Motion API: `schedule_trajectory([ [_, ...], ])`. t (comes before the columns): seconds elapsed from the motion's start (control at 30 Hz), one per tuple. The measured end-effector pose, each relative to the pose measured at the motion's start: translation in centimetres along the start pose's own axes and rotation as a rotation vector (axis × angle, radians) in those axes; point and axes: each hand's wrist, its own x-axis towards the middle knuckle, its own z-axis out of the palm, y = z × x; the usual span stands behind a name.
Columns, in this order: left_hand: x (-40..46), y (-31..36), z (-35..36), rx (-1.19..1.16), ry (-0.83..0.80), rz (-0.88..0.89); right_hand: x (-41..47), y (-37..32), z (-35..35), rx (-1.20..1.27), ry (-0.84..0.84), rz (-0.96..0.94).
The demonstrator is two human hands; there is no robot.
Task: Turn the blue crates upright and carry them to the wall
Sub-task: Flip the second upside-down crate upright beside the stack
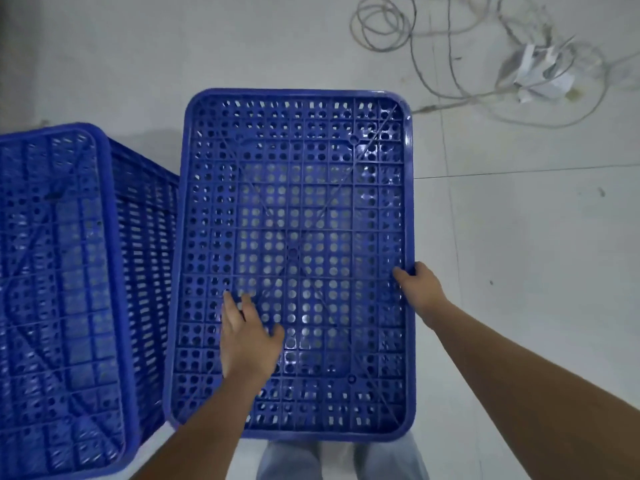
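A blue perforated crate [311,202] stands upside down in front of me, its holed bottom facing up. My left hand [247,336] lies flat on that bottom near the left side, fingers spread. My right hand [417,289] grips the crate's right edge, thumb on top and fingers curled under the rim. A second blue crate [62,271] is also upside down at the left, touching or nearly touching the first one.
Pale tiled floor [519,271] surrounds the crates. A tangle of white cables [415,46] and a crumpled white paper [540,72] lie at the upper right. My trouser legs [294,460] show below the crate.
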Motion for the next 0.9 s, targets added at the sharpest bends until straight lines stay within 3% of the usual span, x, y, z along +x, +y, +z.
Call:
schedule_trajectory([
  [0.13, -0.1, 0.5, 0.3, -0.063, 0.058, -0.037, 0.4, -0.3, -0.5, 0.035, 0.040, -0.024],
  [0.4, -1.5, 1.1, -3.5, -0.282, -0.120, -0.039, -3.6, -1.5, -3.3, -0.107, 0.104, -0.145],
  [0.53, -3.6, 3.2, -5.0, -0.433, -0.239, 0.032, -6.2, -2.6, -5.8, -0.096, 0.200, -0.159],
  [0.73, -8.9, 8.6, -6.0, -0.558, -0.395, 0.303, -11.0, -5.5, -7.9, -0.040, 0.348, -0.192],
  [0.9, -11.7, 9.7, -5.6, -0.559, -0.370, 0.320, -14.1, -8.6, -5.7, -0.102, 0.344, -0.307],
])
